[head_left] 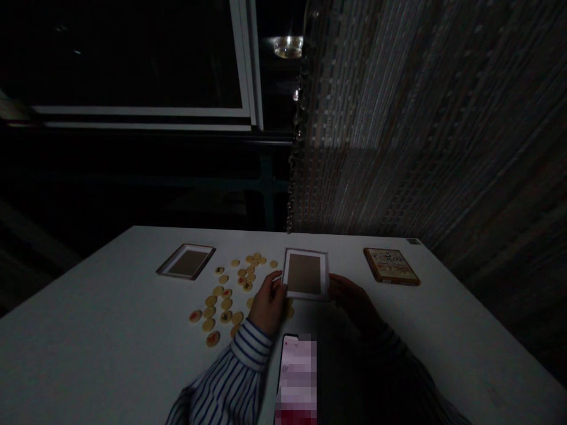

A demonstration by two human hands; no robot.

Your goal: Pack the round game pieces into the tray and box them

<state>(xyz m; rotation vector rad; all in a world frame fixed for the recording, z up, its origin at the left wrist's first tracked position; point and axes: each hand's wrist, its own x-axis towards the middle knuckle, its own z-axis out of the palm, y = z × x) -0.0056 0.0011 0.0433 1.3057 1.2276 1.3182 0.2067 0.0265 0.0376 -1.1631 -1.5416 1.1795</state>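
Note:
Between my two hands is a shallow open box with a pale rim and a brown inside. My left hand grips its left edge, the fingers closed on the side. At the right edge, my right hand holds the box too, though it is in deep shadow. Round Chinese chess pieces lie scattered to the left of the box, some with red or dark characters facing up. A few pieces sit close by my left hand and partly behind it.
Another shallow open tray lies at the left of the white table. A box with a printed cover rests at the right. A lit phone lies between my forearms. Behind the table hangs a string curtain beside a dark window.

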